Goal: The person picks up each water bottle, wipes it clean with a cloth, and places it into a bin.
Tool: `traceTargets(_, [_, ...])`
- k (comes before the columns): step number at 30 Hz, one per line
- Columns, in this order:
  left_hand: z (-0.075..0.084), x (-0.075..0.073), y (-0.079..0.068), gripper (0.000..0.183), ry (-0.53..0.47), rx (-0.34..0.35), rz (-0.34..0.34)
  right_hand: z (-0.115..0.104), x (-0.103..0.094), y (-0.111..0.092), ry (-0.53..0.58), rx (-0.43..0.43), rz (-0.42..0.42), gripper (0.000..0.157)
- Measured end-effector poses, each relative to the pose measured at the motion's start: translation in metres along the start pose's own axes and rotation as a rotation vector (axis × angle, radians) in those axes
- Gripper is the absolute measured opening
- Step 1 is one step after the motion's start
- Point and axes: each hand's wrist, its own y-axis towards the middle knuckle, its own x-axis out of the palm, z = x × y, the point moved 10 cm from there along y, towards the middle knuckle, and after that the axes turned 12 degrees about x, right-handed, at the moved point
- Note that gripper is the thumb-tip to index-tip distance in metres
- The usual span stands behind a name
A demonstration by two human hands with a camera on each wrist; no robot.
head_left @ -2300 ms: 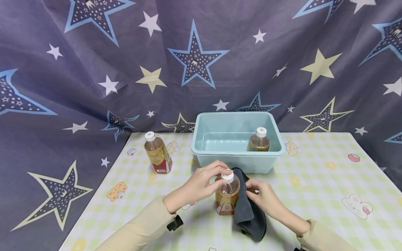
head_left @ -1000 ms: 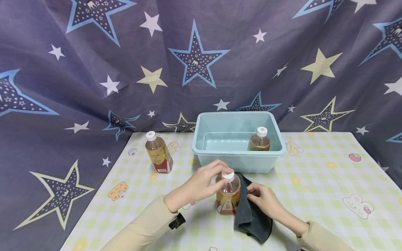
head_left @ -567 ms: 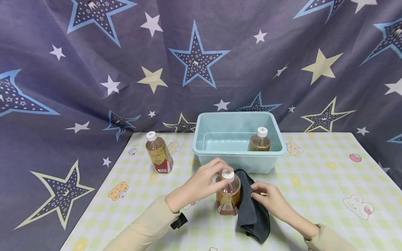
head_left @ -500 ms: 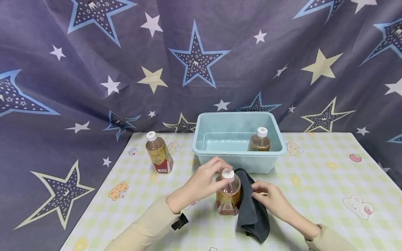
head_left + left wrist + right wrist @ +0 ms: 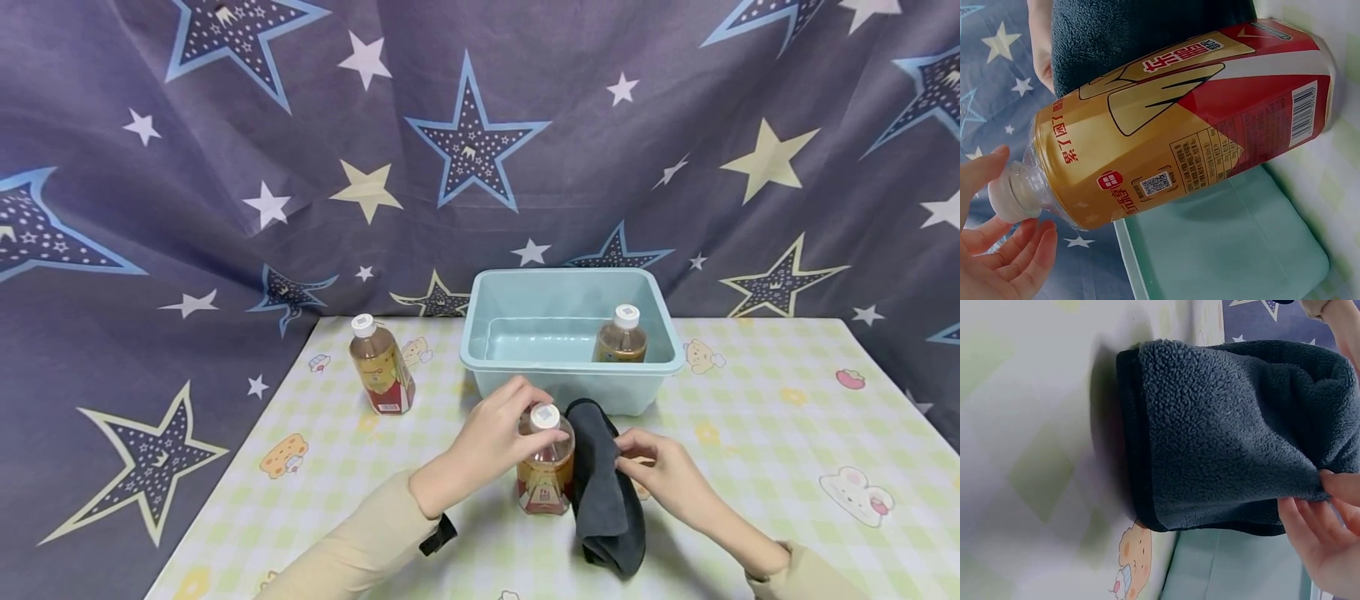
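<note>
An upright drink bottle (image 5: 545,475) with a white cap and a gold-and-red label stands on the table in front of the tub. My left hand (image 5: 491,437) holds it by the cap, thumb and fingers curled around it, as the left wrist view also shows at the cap (image 5: 1015,194). To the bottle's right hangs a dark grey fleecy cloth (image 5: 603,492), folded over, its lower end near the tabletop. My right hand (image 5: 663,467) pinches the cloth's right side between thumb and fingers; the right wrist view shows this pinch on the towel-like fabric (image 5: 1229,431).
Behind the hands is a light-blue plastic tub (image 5: 570,379), with a similar bottle (image 5: 621,343) at its right end. Another bottle (image 5: 382,371) stands at the table's back left. A checked cloth (image 5: 765,467) covers the table; a star-patterned curtain (image 5: 480,242) hangs behind.
My right hand has shifted to the right with the cloth, which has changed its folds beside the bottle. My left hand has changed its hold slightly at the cap. The bottle stays in place.
</note>
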Motion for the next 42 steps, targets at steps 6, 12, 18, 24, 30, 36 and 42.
traceTargets(6, [-0.002,0.001,0.000,0.031,-0.024,-0.025,-0.006,-0.001,-0.005,-0.001,-0.013,-0.036,0.023,0.012])
traceTargets(12, [-0.011,0.006,-0.002,0.031,-0.150,-0.097,-0.029,0.000,-0.007,-0.003,-0.014,-0.059,0.025,0.011])
traceTargets(18, [-0.016,0.010,-0.003,0.028,-0.261,-0.144,-0.068,0.000,-0.011,-0.003,-0.011,-0.066,0.030,0.013])
traceTargets(24, [-0.016,0.011,-0.003,0.030,-0.321,-0.128,-0.098,0.000,-0.011,-0.003,-0.011,-0.064,0.024,0.013])
traceTargets(30, [-0.016,0.013,-0.004,0.030,-0.353,-0.143,-0.149,0.001,-0.010,-0.002,-0.019,-0.064,0.024,0.013])
traceTargets(36, [-0.014,0.017,-0.004,0.028,-0.367,-0.136,-0.207,-0.001,-0.011,-0.004,-0.009,-0.083,0.028,0.013])
traceTargets(42, [-0.010,0.020,-0.004,0.028,-0.400,-0.091,-0.226,-0.001,-0.011,-0.004,-0.005,-0.079,0.027,0.013])
